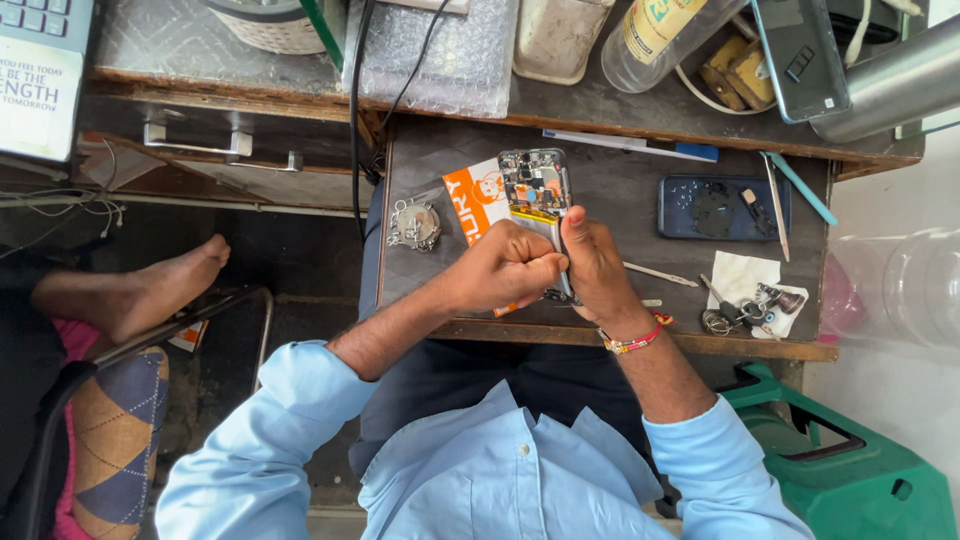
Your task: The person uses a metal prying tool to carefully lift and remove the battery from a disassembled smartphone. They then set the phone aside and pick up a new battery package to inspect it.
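An opened smartphone point(535, 185) with its back cover off and circuit board showing lies on the small dark work table point(620, 200). My left hand point(505, 265) is curled in a fist over its lower half. My right hand point(595, 262) grips the phone's right edge, thumb pressed on the battery area. Both hands touch each other over the phone. An orange and white card point(478, 200) lies under the phone's left side. Whether the left fist holds a tool is hidden.
A dark phone back cover point(722, 208) holding small parts lies to the right, with tweezers point(775, 205) and a teal tool point(803, 190) beside it. A white tissue point(742, 285) with metal bits sits front right. A keyring point(414, 224) lies left. Another person's bare foot point(170, 285) is far left; green stool point(850, 470) is lower right.
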